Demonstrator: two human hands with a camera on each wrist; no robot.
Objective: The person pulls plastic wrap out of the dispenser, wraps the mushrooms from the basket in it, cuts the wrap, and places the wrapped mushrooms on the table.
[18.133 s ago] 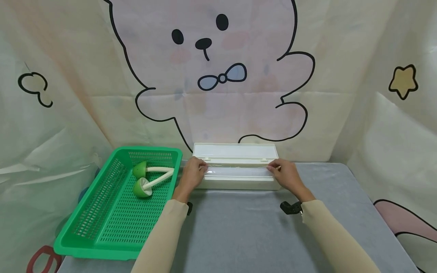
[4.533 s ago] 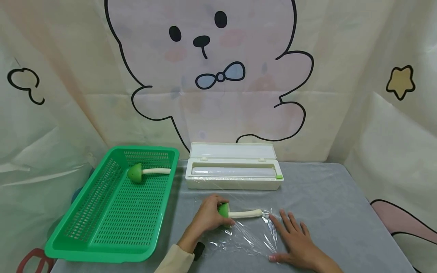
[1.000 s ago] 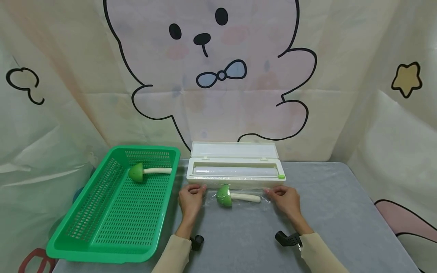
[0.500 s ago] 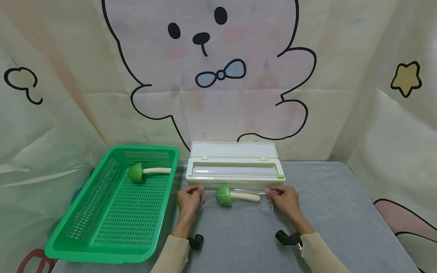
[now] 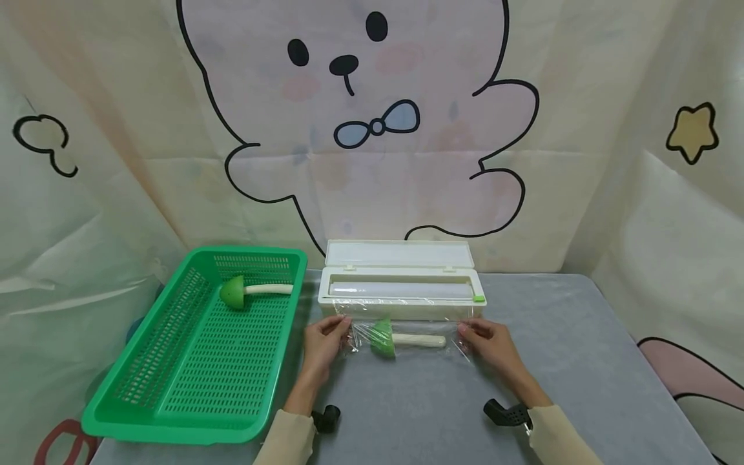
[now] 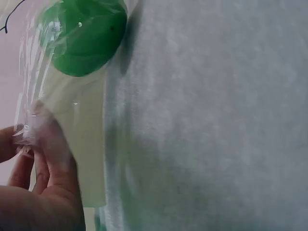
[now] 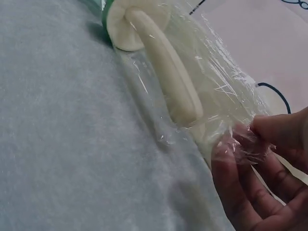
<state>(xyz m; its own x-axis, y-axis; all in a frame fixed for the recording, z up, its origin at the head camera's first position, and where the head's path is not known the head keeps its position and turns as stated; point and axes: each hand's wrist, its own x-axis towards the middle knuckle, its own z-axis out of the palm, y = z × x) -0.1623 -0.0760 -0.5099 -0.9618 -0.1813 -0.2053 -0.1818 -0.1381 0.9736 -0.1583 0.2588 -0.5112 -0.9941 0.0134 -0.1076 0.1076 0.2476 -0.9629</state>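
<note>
Dispenser just behind wrapped mushroom

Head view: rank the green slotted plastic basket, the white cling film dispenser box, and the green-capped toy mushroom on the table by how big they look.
1. Green slotted plastic basket, largest.
2. White cling film dispenser box.
3. Green-capped toy mushroom, smallest.

Both forearms reach forward over the table, level with each other and apart, sleeves at the near edge, the left hand and right hand palms turned inward, fingers and thumbs pinched together at their tips.
</note>
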